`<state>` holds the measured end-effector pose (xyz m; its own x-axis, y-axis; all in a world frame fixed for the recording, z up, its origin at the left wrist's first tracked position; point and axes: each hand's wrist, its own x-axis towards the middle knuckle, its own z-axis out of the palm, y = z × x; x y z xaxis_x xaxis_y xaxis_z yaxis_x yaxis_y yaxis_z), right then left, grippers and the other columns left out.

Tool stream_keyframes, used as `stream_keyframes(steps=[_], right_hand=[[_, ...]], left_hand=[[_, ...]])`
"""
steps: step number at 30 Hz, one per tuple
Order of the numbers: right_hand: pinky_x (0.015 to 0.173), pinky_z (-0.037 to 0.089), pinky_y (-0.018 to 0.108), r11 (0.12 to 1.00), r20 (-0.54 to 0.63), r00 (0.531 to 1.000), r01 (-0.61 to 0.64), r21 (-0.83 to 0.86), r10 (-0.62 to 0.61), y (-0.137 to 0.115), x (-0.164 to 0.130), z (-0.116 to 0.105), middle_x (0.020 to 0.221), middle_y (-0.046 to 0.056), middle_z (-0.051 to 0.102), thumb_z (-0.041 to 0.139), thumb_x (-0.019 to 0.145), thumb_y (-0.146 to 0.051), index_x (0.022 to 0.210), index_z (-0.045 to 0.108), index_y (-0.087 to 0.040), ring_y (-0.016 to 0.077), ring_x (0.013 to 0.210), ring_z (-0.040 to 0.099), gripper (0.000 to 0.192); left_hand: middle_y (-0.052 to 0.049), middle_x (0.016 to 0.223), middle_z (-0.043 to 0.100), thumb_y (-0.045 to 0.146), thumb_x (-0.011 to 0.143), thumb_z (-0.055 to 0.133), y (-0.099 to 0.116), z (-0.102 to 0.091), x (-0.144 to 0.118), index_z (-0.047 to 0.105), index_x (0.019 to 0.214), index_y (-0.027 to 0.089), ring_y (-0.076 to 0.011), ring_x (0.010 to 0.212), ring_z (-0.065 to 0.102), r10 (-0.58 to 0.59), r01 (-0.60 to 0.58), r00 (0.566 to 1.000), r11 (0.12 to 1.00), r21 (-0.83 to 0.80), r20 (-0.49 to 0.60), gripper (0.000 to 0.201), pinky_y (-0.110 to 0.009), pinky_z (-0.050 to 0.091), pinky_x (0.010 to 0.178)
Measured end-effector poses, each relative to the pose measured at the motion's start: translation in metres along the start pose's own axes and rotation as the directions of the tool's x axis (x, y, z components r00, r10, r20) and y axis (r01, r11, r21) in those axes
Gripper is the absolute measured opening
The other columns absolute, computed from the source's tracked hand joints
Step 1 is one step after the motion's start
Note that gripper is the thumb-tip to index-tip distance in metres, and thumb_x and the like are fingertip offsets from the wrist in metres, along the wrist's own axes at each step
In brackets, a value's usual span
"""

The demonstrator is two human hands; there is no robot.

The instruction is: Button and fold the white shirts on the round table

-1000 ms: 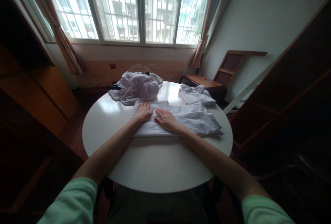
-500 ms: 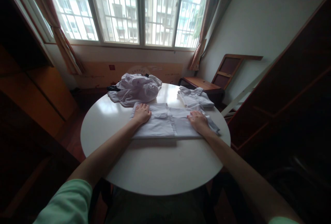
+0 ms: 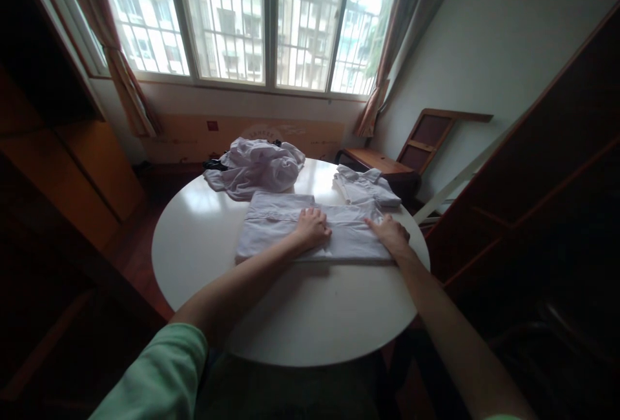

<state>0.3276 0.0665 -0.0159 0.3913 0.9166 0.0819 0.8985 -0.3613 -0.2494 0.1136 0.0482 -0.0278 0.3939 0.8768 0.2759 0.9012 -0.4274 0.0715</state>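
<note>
The round desk (image 3: 271, 316) is glossy white. The flattened shirt (image 3: 271, 229) on it is pale lilac-white, like the crumpled heap (image 3: 256, 168) at the far side and the folded one (image 3: 363, 186) far right. The sleeves (image 3: 159, 378) are mint green, the curtains (image 3: 116, 64) rusty brown.

Daylight is streaming through a wide barred window (image 3: 261, 19) with brownish curtains (image 3: 121, 77) hanging at both ends. A round white table (image 3: 290, 316) is standing on a reddish wooden floor (image 3: 140, 258). Dark wooden cabinets (image 3: 72, 168) are lining the left side, and a plain white wall (image 3: 484, 39) is rising on the right behind a small wooden desk (image 3: 378, 161).
</note>
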Motion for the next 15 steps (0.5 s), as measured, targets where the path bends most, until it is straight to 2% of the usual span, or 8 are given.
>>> stream_keyframes(steps=[2, 5, 10, 15], right_hand=[[0.083, 0.045, 0.042, 1.000, 0.017, 1.000, 0.010, -0.009, -0.010, 0.001, 0.001, -0.001, 0.110, 0.026, 0.060, 0.046, 0.081, -0.060, 0.117, 0.051, -0.008, 0.0334, 0.103, 0.060, 0.064], [0.082, 0.045, 0.042, 0.999, 0.019, 0.999, 0.034, -0.021, -0.034, 0.002, 0.002, -0.001, 0.111, 0.026, 0.060, 0.042, 0.083, -0.059, 0.118, 0.049, -0.008, 0.0332, 0.104, 0.059, 0.062], [0.084, 0.045, 0.042, 0.999, 0.032, 0.999, 0.042, -0.005, -0.042, 0.001, 0.000, -0.003, 0.112, 0.026, 0.060, 0.042, 0.084, -0.058, 0.116, 0.050, -0.008, 0.0335, 0.105, 0.059, 0.060], [0.085, 0.045, 0.043, 0.999, 0.024, 0.999, 0.025, 0.036, -0.026, 0.002, 0.000, -0.006, 0.110, 0.026, 0.061, 0.048, 0.082, -0.056, 0.114, 0.053, -0.008, 0.0338, 0.106, 0.058, 0.058]], left_hand=[[-0.018, 0.115, 0.058, 0.031, 0.082, 0.043, 0.000, 0.004, -0.003, 0.060, 0.104, 0.008, -0.0305, 0.111, 0.048, -0.061, 0.062, 0.997, 0.998, -0.001, -0.037, 0.036, -0.044, 0.035, 0.096], [-0.021, 0.121, 0.054, 0.030, 0.081, 0.043, -0.003, 0.006, -0.005, 0.060, 0.107, 0.005, -0.0328, 0.115, 0.045, -0.097, 0.097, 0.995, 0.995, 0.004, -0.033, 0.040, -0.045, 0.032, 0.099], [-0.021, 0.129, 0.049, 0.030, 0.082, 0.041, -0.008, 0.006, -0.005, 0.056, 0.113, 0.005, -0.0348, 0.122, 0.041, -0.105, 0.105, 0.994, 0.994, -0.001, -0.007, 0.043, -0.046, 0.029, 0.101], [-0.018, 0.129, 0.050, 0.030, 0.084, 0.039, -0.010, 0.004, -0.010, 0.053, 0.117, 0.007, -0.0317, 0.121, 0.042, -0.071, 0.071, 0.997, 0.997, -0.014, -0.027, 0.043, -0.044, 0.030, 0.101]])
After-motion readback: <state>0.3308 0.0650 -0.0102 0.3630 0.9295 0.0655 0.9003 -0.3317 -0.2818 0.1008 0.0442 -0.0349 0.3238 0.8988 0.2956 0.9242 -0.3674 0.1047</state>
